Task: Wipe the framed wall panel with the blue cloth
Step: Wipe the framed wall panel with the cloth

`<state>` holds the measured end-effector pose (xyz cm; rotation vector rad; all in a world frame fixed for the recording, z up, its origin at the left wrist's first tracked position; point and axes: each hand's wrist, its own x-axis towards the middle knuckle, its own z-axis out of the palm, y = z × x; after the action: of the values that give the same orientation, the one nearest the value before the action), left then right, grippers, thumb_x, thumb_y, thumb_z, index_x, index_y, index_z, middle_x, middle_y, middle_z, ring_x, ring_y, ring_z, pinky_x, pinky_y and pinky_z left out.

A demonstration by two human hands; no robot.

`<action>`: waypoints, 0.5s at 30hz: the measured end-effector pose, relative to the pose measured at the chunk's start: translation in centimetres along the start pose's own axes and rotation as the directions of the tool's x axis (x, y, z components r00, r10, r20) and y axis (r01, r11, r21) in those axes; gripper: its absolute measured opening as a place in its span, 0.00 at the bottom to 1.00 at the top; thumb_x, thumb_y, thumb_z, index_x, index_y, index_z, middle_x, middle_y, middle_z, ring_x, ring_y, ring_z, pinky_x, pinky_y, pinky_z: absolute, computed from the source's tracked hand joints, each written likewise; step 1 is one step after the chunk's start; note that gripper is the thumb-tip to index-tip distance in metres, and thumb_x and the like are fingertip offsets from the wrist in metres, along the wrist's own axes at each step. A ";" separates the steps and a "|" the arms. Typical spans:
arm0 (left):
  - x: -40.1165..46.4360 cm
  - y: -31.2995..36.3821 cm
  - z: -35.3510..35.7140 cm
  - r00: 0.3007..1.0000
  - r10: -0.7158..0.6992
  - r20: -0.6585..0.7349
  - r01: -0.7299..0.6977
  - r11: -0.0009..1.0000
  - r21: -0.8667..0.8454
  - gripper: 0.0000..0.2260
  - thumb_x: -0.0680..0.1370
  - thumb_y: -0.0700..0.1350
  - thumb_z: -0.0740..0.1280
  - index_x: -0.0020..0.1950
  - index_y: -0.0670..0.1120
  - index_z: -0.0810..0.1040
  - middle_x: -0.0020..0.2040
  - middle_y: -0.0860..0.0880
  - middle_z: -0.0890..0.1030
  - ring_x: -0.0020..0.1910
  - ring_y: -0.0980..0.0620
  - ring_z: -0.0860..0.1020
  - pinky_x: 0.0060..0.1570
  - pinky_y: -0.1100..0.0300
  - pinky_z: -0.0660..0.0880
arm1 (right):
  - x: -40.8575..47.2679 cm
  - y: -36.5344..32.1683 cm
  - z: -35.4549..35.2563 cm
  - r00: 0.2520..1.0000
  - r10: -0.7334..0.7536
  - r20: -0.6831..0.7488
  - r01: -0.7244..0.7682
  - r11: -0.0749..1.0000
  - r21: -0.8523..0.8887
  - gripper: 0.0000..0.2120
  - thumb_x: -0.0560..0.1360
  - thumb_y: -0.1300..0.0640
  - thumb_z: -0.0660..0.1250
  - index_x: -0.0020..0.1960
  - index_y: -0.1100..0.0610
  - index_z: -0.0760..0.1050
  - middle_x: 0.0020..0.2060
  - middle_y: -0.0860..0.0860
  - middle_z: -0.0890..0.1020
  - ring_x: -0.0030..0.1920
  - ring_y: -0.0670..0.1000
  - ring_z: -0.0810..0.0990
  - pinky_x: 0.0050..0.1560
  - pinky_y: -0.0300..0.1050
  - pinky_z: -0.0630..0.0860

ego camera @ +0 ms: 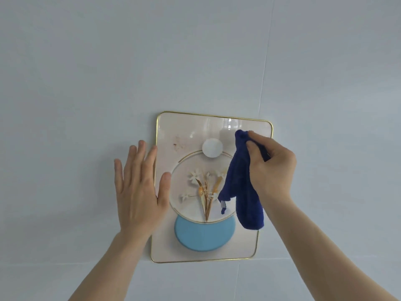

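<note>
The framed wall panel (186, 131) hangs on a pale wall, cream inside a thin gold rim, with a flower motif, a white disc and a light blue half circle. A small brownish smudge (178, 144) shows near its upper left. My right hand (271, 166) pinches the dark blue cloth (243, 187) against the panel's upper right; the cloth hangs down over the right side. My left hand (141, 187) lies flat with fingers spread across the panel's left edge, thumb on the panel.
The pale grey wall (86, 83) surrounds the panel, with a faint vertical seam (263, 79) above the panel's right side and a horizontal seam (314, 258) low down.
</note>
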<state>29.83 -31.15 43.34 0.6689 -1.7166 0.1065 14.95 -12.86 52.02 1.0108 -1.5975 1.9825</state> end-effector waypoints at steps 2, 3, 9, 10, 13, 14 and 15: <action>0.6 -0.6 0.5 1.000 0.029 -0.004 -0.028 0.999 0.044 0.28 0.84 0.58 0.53 0.83 0.49 0.59 0.85 0.47 0.58 0.85 0.45 0.55 0.83 0.41 0.45 | 0.3 -1.3 2.6 0.993 -0.113 -0.023 0.114 0.993 0.037 0.15 0.81 0.65 0.68 0.58 0.50 0.87 0.58 0.42 0.88 0.60 0.38 0.84 0.65 0.29 0.76; 0.9 -0.9 0.8 0.999 0.043 -0.002 -0.043 0.997 0.063 0.29 0.84 0.59 0.52 0.84 0.50 0.58 0.85 0.47 0.57 0.85 0.45 0.55 0.83 0.40 0.45 | 0.5 -1.7 3.9 0.985 -0.171 -0.026 0.172 0.984 0.042 0.14 0.81 0.66 0.68 0.59 0.52 0.87 0.60 0.43 0.87 0.63 0.37 0.83 0.67 0.29 0.74; 2.3 -2.0 3.7 0.994 0.105 0.007 -0.105 0.987 0.119 0.29 0.85 0.60 0.50 0.85 0.51 0.54 0.86 0.48 0.54 0.85 0.46 0.52 0.83 0.39 0.46 | 2.2 0.2 10.6 0.846 -0.530 0.052 0.531 0.831 -0.167 0.14 0.81 0.67 0.67 0.62 0.59 0.85 0.67 0.54 0.84 0.73 0.55 0.79 0.75 0.35 0.70; 2.4 -2.2 4.2 0.995 0.099 0.000 -0.098 0.989 0.109 0.29 0.85 0.60 0.49 0.85 0.52 0.54 0.86 0.48 0.55 0.85 0.47 0.52 0.83 0.39 0.47 | 2.4 0.8 11.3 0.834 -0.548 0.069 0.550 0.813 -0.191 0.14 0.81 0.67 0.66 0.62 0.59 0.85 0.67 0.55 0.84 0.73 0.57 0.79 0.75 0.30 0.66; 2.4 -2.9 5.6 0.995 0.094 -0.019 -0.093 0.993 0.080 0.27 0.86 0.57 0.44 0.85 0.52 0.54 0.86 0.48 0.56 0.86 0.47 0.51 0.82 0.37 0.49 | 2.5 2.6 13.0 0.788 -0.608 0.095 0.608 0.745 -0.273 0.15 0.82 0.65 0.65 0.65 0.59 0.83 0.70 0.56 0.81 0.76 0.59 0.75 0.75 0.25 0.60; 2.4 -3.2 5.9 0.995 0.102 -0.023 -0.100 0.992 0.078 0.27 0.86 0.56 0.44 0.85 0.52 0.53 0.86 0.49 0.55 0.86 0.47 0.50 0.82 0.37 0.49 | 2.3 3.1 13.4 0.763 -0.637 0.105 0.634 0.708 -0.310 0.15 0.83 0.64 0.64 0.68 0.59 0.82 0.72 0.56 0.80 0.77 0.59 0.73 0.76 0.27 0.60; 2.4 -3.5 6.3 0.994 0.109 -0.028 -0.107 0.991 0.082 0.26 0.86 0.55 0.43 0.85 0.52 0.53 0.86 0.49 0.55 0.86 0.47 0.50 0.83 0.37 0.49 | 2.1 3.6 13.8 0.733 -0.669 0.120 0.663 0.665 -0.343 0.16 0.84 0.62 0.63 0.70 0.60 0.80 0.74 0.56 0.78 0.79 0.59 0.71 0.77 0.32 0.63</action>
<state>25.81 -37.54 42.89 0.6300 -1.7240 0.2625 14.94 -27.23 52.38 1.1930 -1.2477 1.1345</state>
